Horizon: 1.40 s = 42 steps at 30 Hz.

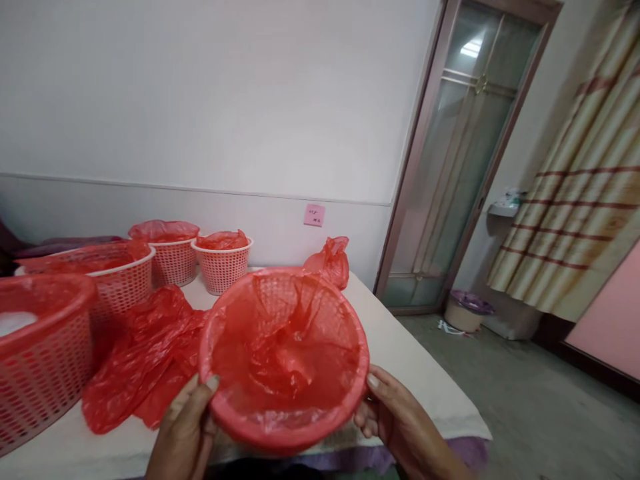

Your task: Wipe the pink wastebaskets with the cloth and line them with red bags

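Observation:
A round pink plastic basket (285, 440) is tilted toward me at the front of the table, its open mouth facing up. A thin red plastic bag (295, 360) lines its inside and is folded over the rim. My left hand (187, 423) grips the rim at the lower left, thumb on top. On the right side, my right hand (395, 413) holds the rim between thumb and curled fingers. Loose red plastic bags (150, 353) lie crumpled just left of the basket.
Several lined baskets stand at the left, among them a large pink basket (45, 360) and a small white-rimmed basket (221, 267). A knotted red bag (333, 263) sits by the wall on the white-covered table (425, 380). A waste bin (466, 312) stands near the glass door (465, 147).

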Each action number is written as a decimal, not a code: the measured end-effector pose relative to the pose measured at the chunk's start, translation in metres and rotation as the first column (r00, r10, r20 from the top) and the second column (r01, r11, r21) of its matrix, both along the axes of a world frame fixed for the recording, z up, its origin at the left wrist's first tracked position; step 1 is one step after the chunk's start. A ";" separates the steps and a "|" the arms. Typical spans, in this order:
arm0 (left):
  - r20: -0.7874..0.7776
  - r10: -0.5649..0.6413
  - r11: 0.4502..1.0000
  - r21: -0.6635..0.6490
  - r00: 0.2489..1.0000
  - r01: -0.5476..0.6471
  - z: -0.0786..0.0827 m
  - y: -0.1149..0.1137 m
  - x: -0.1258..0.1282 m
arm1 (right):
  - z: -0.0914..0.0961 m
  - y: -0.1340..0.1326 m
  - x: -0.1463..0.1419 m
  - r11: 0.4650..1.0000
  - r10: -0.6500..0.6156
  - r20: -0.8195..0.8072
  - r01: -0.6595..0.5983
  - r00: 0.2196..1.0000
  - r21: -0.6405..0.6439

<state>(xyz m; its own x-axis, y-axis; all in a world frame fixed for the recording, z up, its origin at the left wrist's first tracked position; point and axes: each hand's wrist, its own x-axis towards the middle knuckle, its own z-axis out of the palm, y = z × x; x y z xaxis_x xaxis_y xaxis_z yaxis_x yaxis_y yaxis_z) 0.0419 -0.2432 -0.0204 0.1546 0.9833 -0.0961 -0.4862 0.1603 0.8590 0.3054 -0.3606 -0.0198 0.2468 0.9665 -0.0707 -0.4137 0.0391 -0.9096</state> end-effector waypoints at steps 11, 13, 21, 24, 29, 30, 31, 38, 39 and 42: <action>0.116 0.021 0.997 -0.079 0.993 -0.012 0.002 0.027 -0.006 | -0.011 0.002 -0.006 0.994 -0.097 -0.008 0.097 0.995 -0.046; 0.102 -0.003 0.999 -0.047 0.995 0.008 0.003 0.031 -0.003 | -0.010 0.000 -0.001 0.991 -0.126 -0.001 0.126 0.992 -0.050; 0.090 -0.054 0.998 0.034 0.994 0.051 -0.001 0.035 0.013 | 0.003 -0.002 0.004 0.981 -0.183 0.011 0.183 0.983 -0.057; 0.069 -0.054 0.997 0.058 0.996 0.050 -0.002 0.029 0.020 | 0.006 0.001 -0.002 0.984 -0.160 0.019 0.161 0.987 -0.070; 0.028 -0.116 0.988 0.102 0.993 0.113 -0.002 0.019 0.025 | 0.006 0.002 0.000 0.975 -0.131 0.059 0.140 0.990 -0.173; 0.013 -0.118 0.988 0.105 0.993 0.116 -0.002 0.017 0.025 | 0.007 0.002 0.001 0.975 -0.118 0.063 0.127 0.991 -0.183; -0.001 -0.112 0.988 0.104 0.994 0.111 -0.002 0.015 0.025 | 0.008 0.000 0.001 0.974 -0.104 0.067 0.116 0.992 -0.197; -0.070 -0.098 0.992 0.071 0.993 0.103 0.000 0.000 0.024 | 0.011 -0.008 -0.001 0.948 -0.074 0.139 0.113 0.988 -0.298; -0.080 -0.116 0.990 0.072 0.990 0.122 0.000 -0.001 0.025 | 0.009 -0.009 -0.001 0.946 -0.077 0.134 0.115 0.988 -0.303; -0.118 -0.204 0.974 0.080 0.972 0.214 0.001 -0.005 0.025 | 0.003 -0.012 0.003 0.949 -0.097 0.096 0.121 0.991 -0.291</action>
<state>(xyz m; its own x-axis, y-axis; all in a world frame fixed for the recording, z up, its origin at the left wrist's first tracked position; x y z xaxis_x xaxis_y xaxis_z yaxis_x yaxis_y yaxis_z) 0.0670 -0.2479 -0.0190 0.3512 0.9357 -0.0343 -0.3538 0.1666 0.9204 0.3085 -0.3726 -0.0164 0.3662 0.8719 -0.3250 -0.3480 -0.1955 -0.9169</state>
